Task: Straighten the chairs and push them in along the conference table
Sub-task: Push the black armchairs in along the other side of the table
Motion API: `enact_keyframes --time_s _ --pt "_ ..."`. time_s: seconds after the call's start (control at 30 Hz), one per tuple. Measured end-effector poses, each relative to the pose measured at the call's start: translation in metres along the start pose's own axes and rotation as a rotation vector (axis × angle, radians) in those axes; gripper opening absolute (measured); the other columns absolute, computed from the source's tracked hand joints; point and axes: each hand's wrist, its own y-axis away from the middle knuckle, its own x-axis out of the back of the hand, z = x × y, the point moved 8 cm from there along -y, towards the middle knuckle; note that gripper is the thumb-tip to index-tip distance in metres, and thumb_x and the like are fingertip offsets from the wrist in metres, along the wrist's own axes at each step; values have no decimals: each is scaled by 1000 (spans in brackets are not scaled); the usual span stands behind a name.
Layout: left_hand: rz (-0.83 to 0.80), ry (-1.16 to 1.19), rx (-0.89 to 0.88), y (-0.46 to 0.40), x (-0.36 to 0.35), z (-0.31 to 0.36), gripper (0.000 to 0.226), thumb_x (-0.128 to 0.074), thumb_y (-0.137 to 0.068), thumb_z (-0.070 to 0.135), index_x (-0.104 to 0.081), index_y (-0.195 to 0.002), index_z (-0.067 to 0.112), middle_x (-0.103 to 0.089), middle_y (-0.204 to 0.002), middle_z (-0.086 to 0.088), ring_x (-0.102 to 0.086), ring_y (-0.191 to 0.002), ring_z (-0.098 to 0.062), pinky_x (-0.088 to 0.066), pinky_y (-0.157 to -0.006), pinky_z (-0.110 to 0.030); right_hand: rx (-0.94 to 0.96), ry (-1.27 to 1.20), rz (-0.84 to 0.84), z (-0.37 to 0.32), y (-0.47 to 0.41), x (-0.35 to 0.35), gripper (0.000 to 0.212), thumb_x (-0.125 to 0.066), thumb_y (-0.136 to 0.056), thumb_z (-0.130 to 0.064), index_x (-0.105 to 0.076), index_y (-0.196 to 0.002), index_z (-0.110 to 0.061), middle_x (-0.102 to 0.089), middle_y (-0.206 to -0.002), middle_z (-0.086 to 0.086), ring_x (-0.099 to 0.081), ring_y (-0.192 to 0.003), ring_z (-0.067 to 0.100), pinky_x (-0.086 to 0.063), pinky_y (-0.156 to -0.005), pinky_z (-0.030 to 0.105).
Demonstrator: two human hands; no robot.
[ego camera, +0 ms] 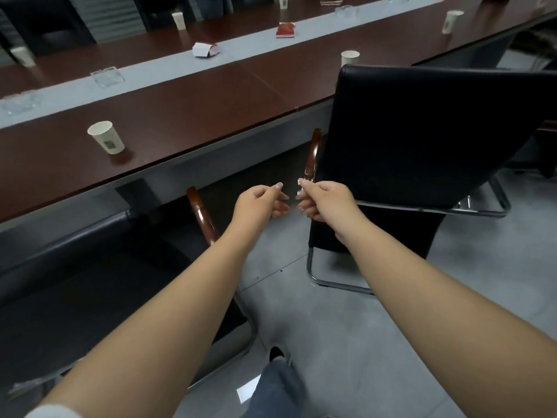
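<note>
A black leather chair (422, 131) with a chrome sled base stands at the right, turned askew to the long dark-red conference table (187, 116). Its wooden armrest (313, 152) points toward the table edge. A second black chair (90, 267) sits at the lower left, close against the table, with its own wooden armrest (200, 215). My left hand (259, 202) and my right hand (322, 200) hover in the gap between the two chairs, fingers loosely curled, holding nothing. My right hand is just in front of the right chair's back edge; I cannot tell whether it touches.
Paper cups (107, 137) stand along the table, with glass ashtrays (107, 75) and small boxes (205, 49) on the grey centre strip. More chairs (45, 22) line the far side. Grey floor (361, 342) lies open behind the right chair. My shoe (278, 356) is below.
</note>
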Motion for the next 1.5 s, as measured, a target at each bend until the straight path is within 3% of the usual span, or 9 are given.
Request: enact_keyframes --time_s 0.17,0.33,0.5,0.7,0.83,1.03,1.27,1.37,1.5 --pt "43 9 101 -74 -1 -14 27 -48 -96 28 -62 -77 16 -65 -72 -3 -62 -74 -15 -51 -79 -31 -71 -56 37 1 -63 -15 30 -51 -94 -34 -60 -74 -14 -58 -63 0 -55 -59 10 -49 -71 27" --pt "145 55 199 -146 11 -37 26 -48 -96 31 -61 -76 18 -65 -73 -2 -61 -75 -14 -49 -76 -29 -136 -72 78 2 -125 -37 28 -51 -94 -32 -58 -73 -15 -57 -64 1 -53 -59 10 -46 -62 22" --pt "136 161 270 -199 5 -42 27 -49 -95 33 -62 -77 17 -64 -68 0 -58 -64 -10 -43 -59 -22 -169 -61 84 0 -178 -44 27 -51 -94 -32 -59 -74 -15 -59 -67 1 -56 -62 10 -48 -66 22" --pt "101 156 303 -252 2 -38 28 -49 -95 33 -62 -77 16 -65 -69 0 -60 -64 -10 -46 -63 -22 -208 -85 104 5 -229 -45 28 -52 -94 -32 -57 -73 -15 -57 -65 1 -53 -58 9 -46 -59 18" --pt "85 149 342 -283 -5 -38 29 -50 -94 35 -64 -78 15 -66 -71 -1 -61 -67 -12 -49 -73 -26 -200 -92 132 2 -267 -46 28 -55 -92 -35 -57 -72 -16 -59 -65 2 -56 -59 11 -50 -68 26" --pt "70 107 367 -326 -15 -27 27 -50 -94 35 -64 -81 15 -67 -78 -1 -62 -72 -11 -48 -72 -24 -188 -101 113 -3 -326 -48 33 -49 -94 -42 -61 -90 -11 -61 -72 0 -59 -68 12 -53 -77 30" --pt "19 54 406 -368 -26 -24 27 -49 -94 35 -64 -84 15 -68 -81 -1 -62 -79 -13 -47 -79 -27 -233 -117 229 14 -369 -42 44 -40 -92 -57 -56 -90 -16 -60 -76 -1 -63 -87 22 -49 -92 45" --pt "-19 19 410 -397 -37 -25 26 -50 -93 36 -65 -85 16 -68 -81 0 -62 -82 -15 -48 -83 -31 -280 -116 273 25 -389 -37 39 -43 -92 -53 -57 -89 -17 -60 -75 -3 -62 -84 20 -50 -88 42" --pt "-109 -31 412 -438 -60 -30 25 -50 -94 36 -64 -83 18 -66 -78 1 -61 -79 -15 -48 -84 -32 -334 -157 376 49 -408 -28 30 -51 -92 -44 -59 -87 -15 -57 -68 -4 -54 -65 14 -47 -66 31"
